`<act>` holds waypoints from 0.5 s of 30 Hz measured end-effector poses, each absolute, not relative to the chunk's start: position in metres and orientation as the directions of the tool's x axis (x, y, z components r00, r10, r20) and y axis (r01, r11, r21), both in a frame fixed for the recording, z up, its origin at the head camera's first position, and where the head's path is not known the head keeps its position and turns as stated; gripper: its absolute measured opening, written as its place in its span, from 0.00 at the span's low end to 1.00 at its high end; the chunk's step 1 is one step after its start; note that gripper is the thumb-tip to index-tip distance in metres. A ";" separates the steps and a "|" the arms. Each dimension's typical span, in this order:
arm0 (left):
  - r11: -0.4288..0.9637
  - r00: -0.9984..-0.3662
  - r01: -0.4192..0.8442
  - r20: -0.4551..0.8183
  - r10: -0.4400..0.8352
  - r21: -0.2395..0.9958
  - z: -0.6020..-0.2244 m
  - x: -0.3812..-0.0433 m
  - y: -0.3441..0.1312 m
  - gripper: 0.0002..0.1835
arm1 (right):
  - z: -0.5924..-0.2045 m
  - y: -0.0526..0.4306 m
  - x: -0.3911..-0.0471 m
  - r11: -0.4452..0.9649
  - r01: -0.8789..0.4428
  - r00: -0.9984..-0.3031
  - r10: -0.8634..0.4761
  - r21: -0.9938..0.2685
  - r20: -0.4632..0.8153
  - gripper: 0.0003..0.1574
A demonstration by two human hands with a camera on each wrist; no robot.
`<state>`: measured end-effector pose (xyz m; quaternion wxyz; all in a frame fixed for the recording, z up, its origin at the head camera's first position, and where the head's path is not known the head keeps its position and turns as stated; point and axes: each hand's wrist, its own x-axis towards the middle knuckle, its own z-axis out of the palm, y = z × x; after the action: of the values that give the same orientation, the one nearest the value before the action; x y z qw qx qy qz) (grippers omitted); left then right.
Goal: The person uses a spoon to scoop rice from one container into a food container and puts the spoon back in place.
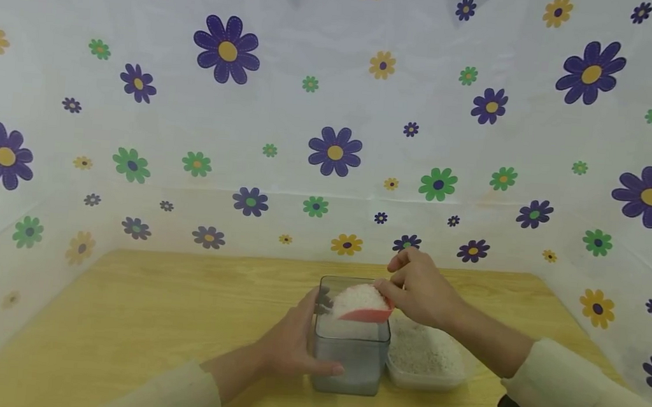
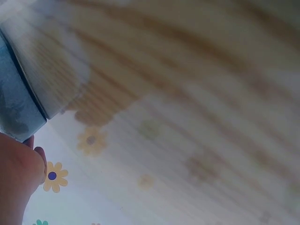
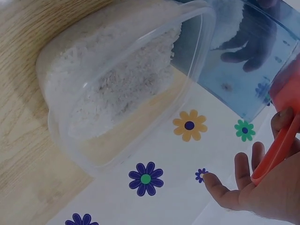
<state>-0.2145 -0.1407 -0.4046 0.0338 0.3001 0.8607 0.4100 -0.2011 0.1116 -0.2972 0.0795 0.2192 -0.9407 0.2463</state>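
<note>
A tall, see-through blue-grey container (image 1: 347, 366) stands on the table. My left hand (image 1: 287, 342) grips it from the left, thumb across its front and fingers along the far side. Between thumb and fingers, my right hand (image 1: 426, 296) pinches a red scoop (image 1: 367, 315) by its handle. White rice (image 1: 360, 297) heaps in the scoop, which is over the container's open top. In the right wrist view, the handle of the scoop (image 3: 274, 152) runs across the right palm. The left wrist view catches only a corner of the container (image 2: 18, 96) above the hand.
Close to the right of the container is a low, clear plastic tub (image 1: 427, 383) with rice (image 1: 420, 350) in it. Wooden table (image 1: 197, 308) extends to both sides. A white sheet (image 1: 287, 111) printed with flowers hangs behind and along the sides.
</note>
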 end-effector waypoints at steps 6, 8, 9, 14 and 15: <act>0.452 -0.805 0.514 0.228 0.547 0.729 -0.406 -0.219 -0.139 0.59 | -0.284 0.122 -0.203 0.802 -0.394 -0.917 -0.312 -0.449 0.248 0.22; 0.449 -0.803 0.519 0.235 0.547 0.728 -0.406 -0.219 -0.138 0.59 | -0.280 0.127 -0.203 0.804 -0.375 -0.924 -0.285 -0.462 0.253 0.22; 0.448 -0.803 0.520 0.237 0.547 0.727 -0.407 -0.220 -0.138 0.59 | -0.278 0.131 -0.203 0.806 -0.360 -0.930 -0.268 -0.469 0.252 0.23; 0.462 -0.809 0.509 0.219 0.546 0.726 -0.408 -0.218 -0.141 0.59 | -0.272 0.146 -0.202 0.822 -0.268 -0.959 -0.179 -0.502 0.219 0.24; 0.465 -0.810 0.507 0.217 0.545 0.726 -0.408 -0.218 -0.142 0.59 | -0.271 0.149 -0.202 0.827 -0.253 -0.963 -0.165 -0.503 0.212 0.24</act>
<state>-0.2180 -0.1416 -0.4078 0.0224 0.3074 0.8555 0.4161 -0.2022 0.1491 -0.2711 0.0800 0.1097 -0.9523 0.2732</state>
